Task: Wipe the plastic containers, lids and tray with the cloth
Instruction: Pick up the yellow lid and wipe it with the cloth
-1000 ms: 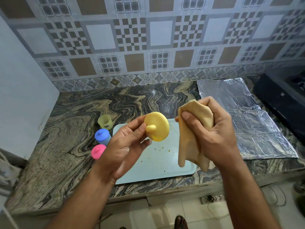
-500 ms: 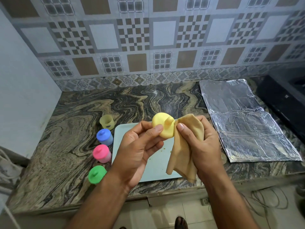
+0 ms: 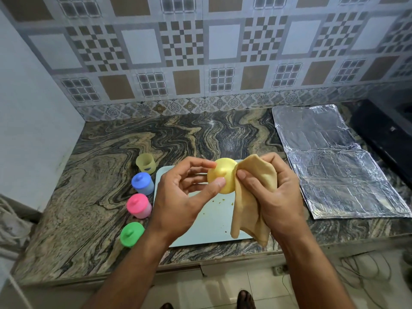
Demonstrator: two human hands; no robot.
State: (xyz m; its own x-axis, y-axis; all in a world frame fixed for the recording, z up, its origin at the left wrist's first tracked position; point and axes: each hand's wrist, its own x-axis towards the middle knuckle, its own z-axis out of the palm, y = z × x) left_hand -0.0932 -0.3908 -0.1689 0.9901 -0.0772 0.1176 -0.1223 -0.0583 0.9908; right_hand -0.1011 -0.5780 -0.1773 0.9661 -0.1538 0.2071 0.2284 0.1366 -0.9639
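Note:
My left hand (image 3: 185, 197) pinches a round yellow lid (image 3: 221, 177) with a knob, held above the pale blue tray (image 3: 214, 221). My right hand (image 3: 269, 192) grips a tan cloth (image 3: 252, 201) and presses a fold of it against the lid's right edge. The rest of the cloth hangs down over the tray. Small crumbs lie on the tray. Left of the tray stand a lidless yellow container (image 3: 146, 162) and blue-lidded (image 3: 142, 183), pink-lidded (image 3: 138, 205) and green-lidded (image 3: 131, 234) containers in a row.
All of it rests on a marbled stone counter (image 3: 100, 175) against a tiled wall. A sheet of aluminium foil (image 3: 334, 161) covers the counter's right part, beside a black appliance (image 3: 388, 134). Cables lie on the floor below at the right.
My hands came together and dropped lower over the tray. The cloth, held apart from the lid a second ago, now touches its right edge. The lid's knob side turned toward me.

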